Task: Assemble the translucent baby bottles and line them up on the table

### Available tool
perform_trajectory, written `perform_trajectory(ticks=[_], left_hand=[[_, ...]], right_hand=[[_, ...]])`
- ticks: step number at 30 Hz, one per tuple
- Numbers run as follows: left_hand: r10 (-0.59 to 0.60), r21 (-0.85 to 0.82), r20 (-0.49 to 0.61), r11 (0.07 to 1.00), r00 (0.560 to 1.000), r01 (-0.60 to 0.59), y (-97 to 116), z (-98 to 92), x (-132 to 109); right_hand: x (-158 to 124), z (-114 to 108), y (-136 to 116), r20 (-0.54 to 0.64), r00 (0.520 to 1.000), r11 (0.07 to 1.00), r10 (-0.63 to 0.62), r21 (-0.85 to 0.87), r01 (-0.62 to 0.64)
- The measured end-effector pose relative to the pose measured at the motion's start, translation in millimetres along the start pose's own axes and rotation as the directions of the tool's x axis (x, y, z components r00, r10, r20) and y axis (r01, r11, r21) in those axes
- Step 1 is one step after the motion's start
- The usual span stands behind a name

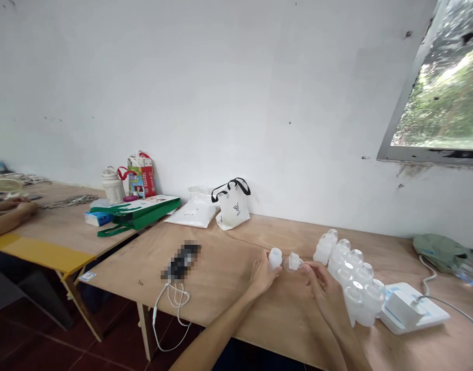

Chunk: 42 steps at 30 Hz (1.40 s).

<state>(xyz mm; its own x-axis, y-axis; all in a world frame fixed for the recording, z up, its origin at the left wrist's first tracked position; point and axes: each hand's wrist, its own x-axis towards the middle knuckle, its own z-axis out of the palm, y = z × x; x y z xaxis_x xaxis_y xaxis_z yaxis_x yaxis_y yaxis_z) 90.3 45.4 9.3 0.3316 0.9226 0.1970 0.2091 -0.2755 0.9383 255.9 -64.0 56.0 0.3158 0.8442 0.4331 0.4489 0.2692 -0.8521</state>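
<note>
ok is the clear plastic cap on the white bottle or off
Off: the clear plastic cap in the right hand is apart from the white bottle in the left hand, with a small gap between them.

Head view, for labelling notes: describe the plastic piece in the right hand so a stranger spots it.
On the plywood table, the right hand pinches a clear flared piece beside a cluster of frosted bottles. Unlike the white bottle in the left hand, it flares wide.

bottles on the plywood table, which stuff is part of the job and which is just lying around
Job: left hand with small frosted plastic bottle; right hand with translucent plastic piece; frosted bottles.
Lying about: pixelated device; white tote bag; green bag.
</note>
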Motion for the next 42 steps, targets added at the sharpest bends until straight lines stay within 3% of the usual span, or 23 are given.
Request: perform_trajectory(ticks=[3,6,9,12,15,21,24,27,32,36,39,42], left_hand=[[0.017,0.070,-0.005,0.997,1.000,-0.016,8.2,-10.9,-17.0],[0.100,0.087,0.034,0.991,0.994,-0.103,23.6,-30.5,-44.8],[0.186,0.083,0.065,0.978,0.980,-0.191,38.0,-53.5,-68.8],[0.199,0.086,0.144,0.973,0.969,-0.212,46.1,-72.8,-83.4],[0.173,0.099,0.103,0.978,0.979,-0.184,50.6,-84.8,-90.7],[0.194,0.116,0.041,0.973,0.980,-0.197,60.3,-98.6,-97.7],[0.154,0.089,0.063,0.983,0.986,-0.160,67.1,-105.7,-101.7],[0.106,0.026,0.114,0.994,0.988,-0.110,75.2,-111.3,-104.6],[0.024,-0.223,0.276,0.974,0.961,0.039,83.6,-115.9,-105.2],[-0.037,-0.236,0.365,0.963,0.930,0.131,83.6,-118.4,-104.3],[0.010,-0.190,0.317,0.980,0.948,0.053,84.9,-119.0,-104.2],[0.079,-0.027,0.218,0.997,0.973,-0.074,89.7,-118.3,-106.8]], right_hand=[[-0.1,-6.6,-7.0,-0.020,1.000,0.996,-0.006,-0.090,0.005],[-1.5,-11.2,-12.8,0.033,0.999,0.991,-0.011,-0.135,0.016],[-3.2,-11.6,-18.3,0.126,0.992,0.998,-0.004,-0.066,0.013],[-5.5,-6.9,-24.7,0.249,0.968,0.999,-0.017,0.052,0.005],[-8.5,0.5,-31.1,0.315,0.949,0.991,-0.024,0.133,-0.019],[-12.7,10.1,-37.5,0.312,0.949,0.968,-0.045,0.249,-0.036],[-14.7,10.9,-38.4,0.319,0.944,0.970,-0.083,0.243,0.003],[-16.4,9.9,-38.7,0.311,0.942,0.974,-0.131,0.219,0.063],[-16.6,7.2,-40.5,0.320,0.923,0.968,-0.214,0.199,0.155],[-17.6,5.8,-45.0,0.328,0.919,0.972,-0.218,0.157,0.174],[-19.5,5.7,-49.3,0.344,0.928,0.983,-0.139,0.163,0.087],[-20.8,6.8,-53.5,0.340,0.938,0.981,-0.072,0.191,0.006]])
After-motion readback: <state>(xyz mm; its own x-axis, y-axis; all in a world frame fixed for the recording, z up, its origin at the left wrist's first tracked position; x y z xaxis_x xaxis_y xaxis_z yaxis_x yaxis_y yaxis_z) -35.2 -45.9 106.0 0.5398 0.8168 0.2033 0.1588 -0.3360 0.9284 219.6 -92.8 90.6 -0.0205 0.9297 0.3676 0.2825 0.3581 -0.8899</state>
